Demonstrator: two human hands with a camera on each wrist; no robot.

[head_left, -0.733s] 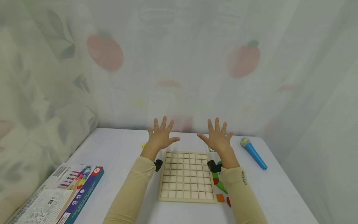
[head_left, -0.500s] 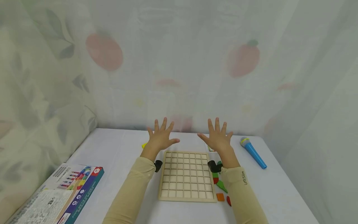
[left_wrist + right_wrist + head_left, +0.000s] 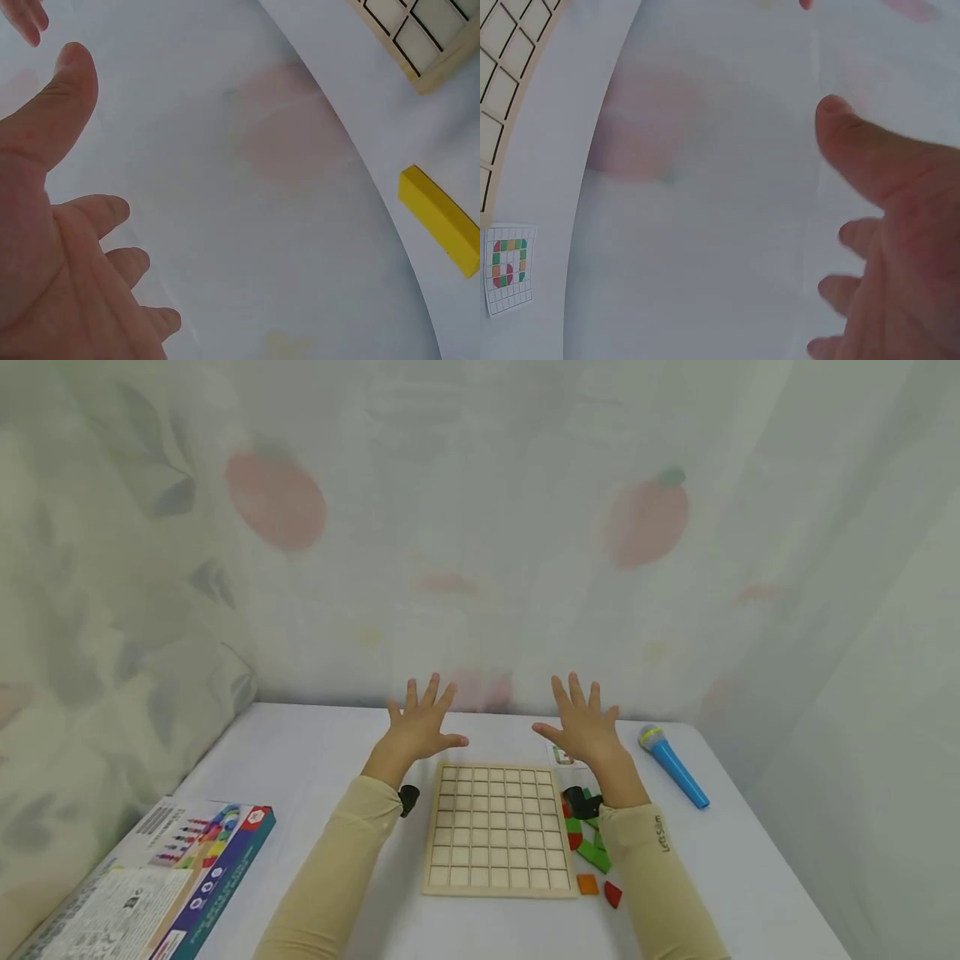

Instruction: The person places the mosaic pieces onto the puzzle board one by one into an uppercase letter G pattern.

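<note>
From the head view, the left hand and the right hand hover with fingers spread flat, palms down, holding nothing, above the far edge of a wooden grid board that lies flat on the white desk, its longer side running away from the person. Loose coloured blocks lie just beside the board's right edge, partly hidden by the right sleeve. A blue toy microphone lies at the right, head pointing away, and a printed box is cut off at the lower left. In the left wrist view the hand's fingers are loose and empty; a yellow block lies near the board's corner. In the right wrist view the thumb is extended, and a small pattern card lies just beside the board's edge; the curtain behind is blurred.
</note>
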